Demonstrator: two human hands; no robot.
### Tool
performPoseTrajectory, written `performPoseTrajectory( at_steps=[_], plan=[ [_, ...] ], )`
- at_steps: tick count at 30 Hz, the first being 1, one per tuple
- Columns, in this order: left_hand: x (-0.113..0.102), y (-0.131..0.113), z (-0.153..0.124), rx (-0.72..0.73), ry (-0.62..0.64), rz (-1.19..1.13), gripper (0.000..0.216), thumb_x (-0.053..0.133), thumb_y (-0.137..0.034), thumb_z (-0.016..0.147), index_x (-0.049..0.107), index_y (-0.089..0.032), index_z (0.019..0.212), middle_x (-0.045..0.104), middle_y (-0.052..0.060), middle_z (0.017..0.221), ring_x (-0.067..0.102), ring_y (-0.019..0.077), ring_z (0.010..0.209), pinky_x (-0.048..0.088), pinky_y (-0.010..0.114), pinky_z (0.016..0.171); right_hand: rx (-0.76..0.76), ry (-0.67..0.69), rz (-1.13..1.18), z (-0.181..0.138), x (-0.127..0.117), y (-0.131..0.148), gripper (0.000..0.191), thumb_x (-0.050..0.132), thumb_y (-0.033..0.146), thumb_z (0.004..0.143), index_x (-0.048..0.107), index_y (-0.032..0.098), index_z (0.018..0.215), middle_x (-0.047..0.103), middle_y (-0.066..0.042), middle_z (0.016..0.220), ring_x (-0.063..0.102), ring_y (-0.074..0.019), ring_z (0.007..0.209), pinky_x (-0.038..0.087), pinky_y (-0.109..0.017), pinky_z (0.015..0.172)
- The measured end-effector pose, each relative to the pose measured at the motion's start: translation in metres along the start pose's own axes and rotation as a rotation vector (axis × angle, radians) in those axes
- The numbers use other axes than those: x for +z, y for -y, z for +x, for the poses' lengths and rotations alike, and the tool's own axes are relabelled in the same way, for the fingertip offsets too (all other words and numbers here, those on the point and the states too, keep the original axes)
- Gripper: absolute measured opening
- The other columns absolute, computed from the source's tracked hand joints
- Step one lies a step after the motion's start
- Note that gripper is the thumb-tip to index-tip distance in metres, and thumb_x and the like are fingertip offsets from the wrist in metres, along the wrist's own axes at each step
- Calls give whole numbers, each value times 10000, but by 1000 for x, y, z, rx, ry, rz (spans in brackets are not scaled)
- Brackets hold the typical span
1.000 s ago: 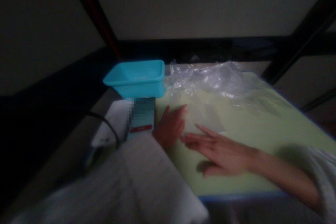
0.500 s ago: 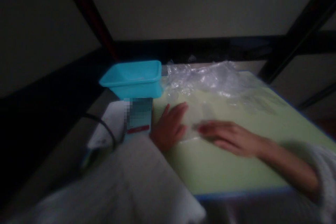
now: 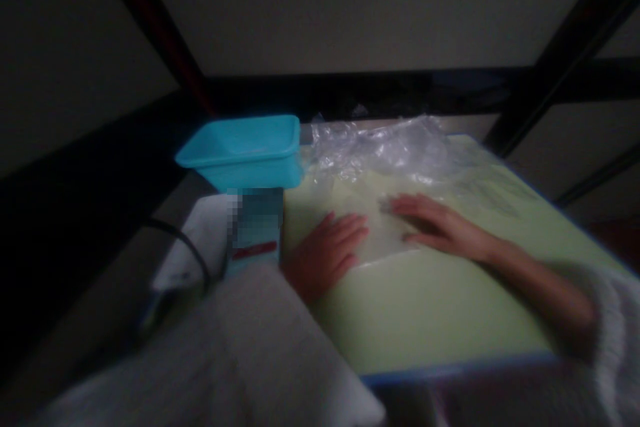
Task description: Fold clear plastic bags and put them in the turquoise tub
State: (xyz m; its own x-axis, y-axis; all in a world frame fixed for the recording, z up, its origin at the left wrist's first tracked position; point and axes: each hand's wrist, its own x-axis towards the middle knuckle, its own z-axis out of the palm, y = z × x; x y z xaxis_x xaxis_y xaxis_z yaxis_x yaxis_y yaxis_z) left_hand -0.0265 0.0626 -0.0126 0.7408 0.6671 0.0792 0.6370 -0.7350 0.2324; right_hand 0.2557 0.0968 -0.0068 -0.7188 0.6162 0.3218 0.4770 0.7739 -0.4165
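Note:
A thin clear plastic sheet or bag (image 3: pixel 383 240) lies flat on the pale green tabletop (image 3: pixel 425 313); which of the two it is I cannot tell. My left hand (image 3: pixel 333 250) rests palm down at its left side, fingers stretched out. Over its right side is my right hand (image 3: pixel 433 223), open and flat, with the thumb apart from the fingers. Beyond both hands spreads a crumpled heap of clear plastic (image 3: pixel 395 147).
At the back left stands a turquoise plastic basin (image 3: pixel 250 170). A phone-like flat object (image 3: pixel 257 227), partly pixelated, lies left of my left hand, beside a white item (image 3: pixel 200 240) and a dark cable (image 3: pixel 183 230). The table has a blue edge (image 3: pixel 460 368).
My right hand has moved away from me over the plastic, and its thumb has spread. My left hand has come slightly nearer, with its fingers flatter. The view has shifted a little.

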Motion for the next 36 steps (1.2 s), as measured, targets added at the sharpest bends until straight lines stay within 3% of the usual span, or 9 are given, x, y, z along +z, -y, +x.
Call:
performPoseTrajectory(
  at_steps=[6,28,31,36],
  plan=[
    [0,-1,1,-25,36,-27,450,368,-262,945,371,-175,1386,310,80,1511,227,195,1414,127,467,1163,29,74,-9,0,-2,-4,580,581,445,861,412,265,1385,442,-87,1433,366,-265,1339,231,-555,1101],
    [-1,-3,-3,49,38,1,533,407,-328,914,323,-180,1419,234,104,1537,161,240,1431,110,493,1152,23,161,69,-2,-10,-10,797,706,538,711,416,233,1387,423,-115,1443,334,-284,1355,197,-535,1116],
    [-2,-11,-2,142,53,2,553,398,-342,914,300,-176,1432,223,90,1540,140,227,1436,91,477,1162,14,162,55,-1,-12,-5,732,675,518,758,423,224,1380,424,-118,1442,348,-281,1348,204,-544,1112],
    [0,-22,-2,221,138,-16,569,382,-423,927,309,-173,1432,220,81,1537,169,231,1430,140,469,1160,-57,76,4,0,-16,5,452,535,422,896,522,201,1290,545,-104,1339,468,-245,1266,277,-497,1097]
  ],
)
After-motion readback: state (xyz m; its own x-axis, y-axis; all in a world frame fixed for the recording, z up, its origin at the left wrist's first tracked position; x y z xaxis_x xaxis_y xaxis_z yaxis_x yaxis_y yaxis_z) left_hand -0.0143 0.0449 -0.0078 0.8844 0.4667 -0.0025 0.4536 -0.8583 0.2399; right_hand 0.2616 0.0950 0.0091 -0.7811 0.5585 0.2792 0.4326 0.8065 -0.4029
